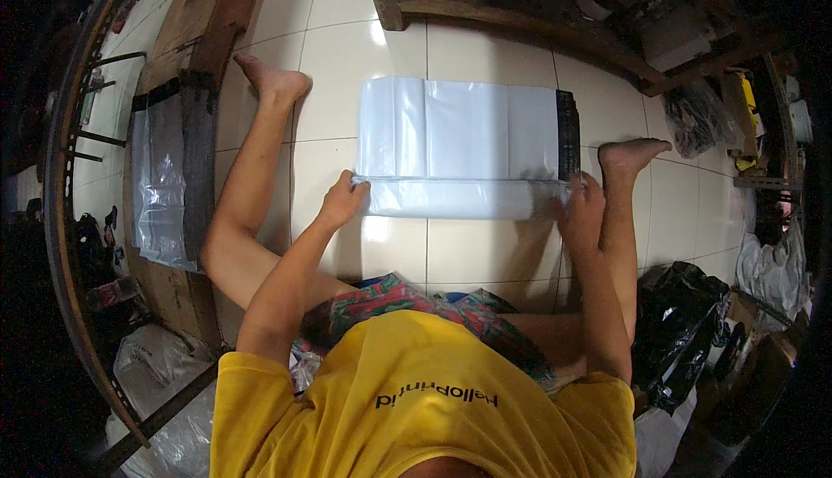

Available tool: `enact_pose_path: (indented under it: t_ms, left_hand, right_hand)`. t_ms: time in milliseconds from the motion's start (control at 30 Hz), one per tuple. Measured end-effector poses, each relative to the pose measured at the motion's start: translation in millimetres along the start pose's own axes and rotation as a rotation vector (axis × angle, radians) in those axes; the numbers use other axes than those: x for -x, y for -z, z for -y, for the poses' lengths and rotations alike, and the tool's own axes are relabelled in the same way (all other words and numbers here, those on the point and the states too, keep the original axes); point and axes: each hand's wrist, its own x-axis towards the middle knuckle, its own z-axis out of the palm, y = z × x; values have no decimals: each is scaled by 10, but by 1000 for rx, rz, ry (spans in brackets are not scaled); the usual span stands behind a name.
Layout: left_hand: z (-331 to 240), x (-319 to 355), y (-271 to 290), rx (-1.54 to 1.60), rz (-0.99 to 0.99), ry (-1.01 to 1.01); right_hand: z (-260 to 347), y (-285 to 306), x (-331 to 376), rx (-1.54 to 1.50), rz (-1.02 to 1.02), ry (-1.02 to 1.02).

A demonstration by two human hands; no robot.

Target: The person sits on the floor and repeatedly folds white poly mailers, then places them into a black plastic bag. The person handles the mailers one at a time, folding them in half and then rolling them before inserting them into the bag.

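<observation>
Pinching rectangular pale-grey plastic sheet point(468, 131) by folded edge with left hand point(345, 198) and right hand point(582, 215). Roomier toward bare left leg point(250, 166).

You have two hands in view: one left hand point(343, 201) and one right hand point(582, 209). Between them you have one white plastic piece point(485, 131) with one dark strip point(568, 131); how many layers it has, you cannot tell. You show two bare feet point(635, 156), one yellow shirt point(416, 383) and one pair of patterned shorts point(390, 305). To your right you have one black plastic bag point(680, 331). You can count at least two pale translucent bags point(156, 365), one on each side of you.
</observation>
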Motion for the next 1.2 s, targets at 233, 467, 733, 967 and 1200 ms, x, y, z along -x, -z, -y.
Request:
enact_pose_path:
  t_ms: [233, 467, 733, 967, 1200]
  left_hand:
    - [-205, 189, -61, -114, -204, -53]
    - [-13, 44, -77, 73, -529, -68]
    - [-372, 474, 145, -197, -260, -780]
    - [-294, 416, -133, -753, -239, -948]
    - [-558, 366, 0, -756, -61, -832]
  right_hand:
    - [192, -265, 211, 313, 405, 337]
    - [120, -268, 36, 139, 446, 277]
    - [74, -351, 87, 164, 439, 253]
    - [-64, -246, 107, 249, 437, 200]
    - [-285, -88, 28, 70, 491, 174]
